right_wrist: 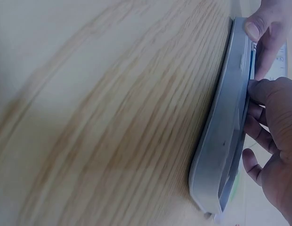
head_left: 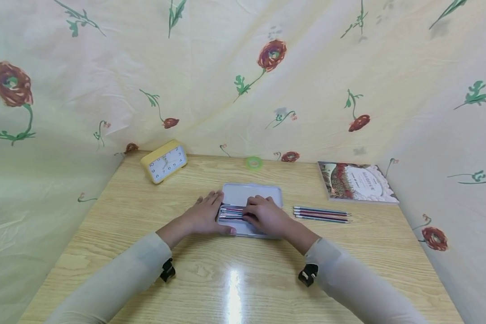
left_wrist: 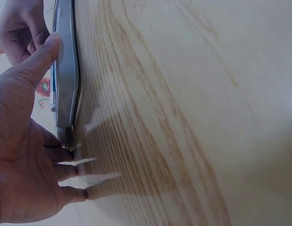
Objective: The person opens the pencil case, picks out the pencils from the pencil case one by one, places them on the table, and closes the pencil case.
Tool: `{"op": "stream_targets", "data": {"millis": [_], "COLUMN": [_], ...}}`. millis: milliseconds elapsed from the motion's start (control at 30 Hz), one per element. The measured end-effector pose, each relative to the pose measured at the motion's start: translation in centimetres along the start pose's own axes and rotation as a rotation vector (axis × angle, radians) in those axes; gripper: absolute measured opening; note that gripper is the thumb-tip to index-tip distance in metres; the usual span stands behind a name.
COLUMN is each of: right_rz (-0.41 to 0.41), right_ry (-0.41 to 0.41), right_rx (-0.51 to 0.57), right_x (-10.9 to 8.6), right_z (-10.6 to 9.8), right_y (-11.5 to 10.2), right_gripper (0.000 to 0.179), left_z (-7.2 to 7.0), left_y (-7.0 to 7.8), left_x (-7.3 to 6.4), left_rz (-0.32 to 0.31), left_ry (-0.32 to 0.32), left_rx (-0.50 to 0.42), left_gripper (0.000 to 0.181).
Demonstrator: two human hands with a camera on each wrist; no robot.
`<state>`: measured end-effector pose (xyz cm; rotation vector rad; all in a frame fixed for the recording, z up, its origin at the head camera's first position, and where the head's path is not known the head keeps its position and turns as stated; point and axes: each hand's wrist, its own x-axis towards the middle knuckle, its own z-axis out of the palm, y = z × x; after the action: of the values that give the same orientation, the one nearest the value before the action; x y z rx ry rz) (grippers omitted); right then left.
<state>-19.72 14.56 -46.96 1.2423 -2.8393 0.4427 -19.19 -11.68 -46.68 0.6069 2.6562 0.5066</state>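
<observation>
A light grey pencil case (head_left: 249, 229) lies with its lid (head_left: 240, 194) folded back on the table. Several striped pencils (head_left: 231, 214) are inside it, at the left part of the tray. My left hand (head_left: 204, 216) steadies the case's left end, its thumb (left_wrist: 47, 49) on the front rim and its other fingers extended along the table. My right hand (head_left: 267, 215) reaches into the tray, with thumb and fingers curled and pinching at the pencils. In the right wrist view, those right fingertips (right_wrist: 256, 89) meet just over the case's rim; how many pencils they hold is hidden.
Several more pencils (head_left: 321, 214) lie side by side right of the case. A book (head_left: 360, 182) is at the back right. A yellow clock (head_left: 164, 162) stands at the back left, and a green tape ring (head_left: 254, 163) sits by the floral cloth backdrop (head_left: 210, 90).
</observation>
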Motion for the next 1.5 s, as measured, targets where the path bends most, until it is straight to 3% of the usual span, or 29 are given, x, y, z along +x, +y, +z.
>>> {"op": "stream_targets", "data": {"millis": [300,667,1167,1500], "right_rz": [-0.007,0.018,0.022,0.056], "right_ry": [0.001,0.017,0.066,0.034], "right_rx": [-0.015,-0.037,0.003,-0.01], "right_x": [1.2,1.1,1.1,0.4], "right_z": [0.5,0.3,-1.2,-2.3], "right_y": [-0.7,-0.7,-0.8,0.1], "right_gripper": [0.013,0.01,0.008,0.005], "left_z": [0.0,0.0,0.0,0.1], "left_y": [0.1,0.2,0.2,0.1], "left_x": [-0.1,0.0,-0.1,0.0], "left_rz": [-0.004,-0.001,-0.004,-0.008], "left_ry": [0.001,-0.004,-0.005,0.003], "left_rx": [0.003,-0.002,-0.018,-0.024], "left_gripper": [0.136,0.136,0.136,0.136]}}
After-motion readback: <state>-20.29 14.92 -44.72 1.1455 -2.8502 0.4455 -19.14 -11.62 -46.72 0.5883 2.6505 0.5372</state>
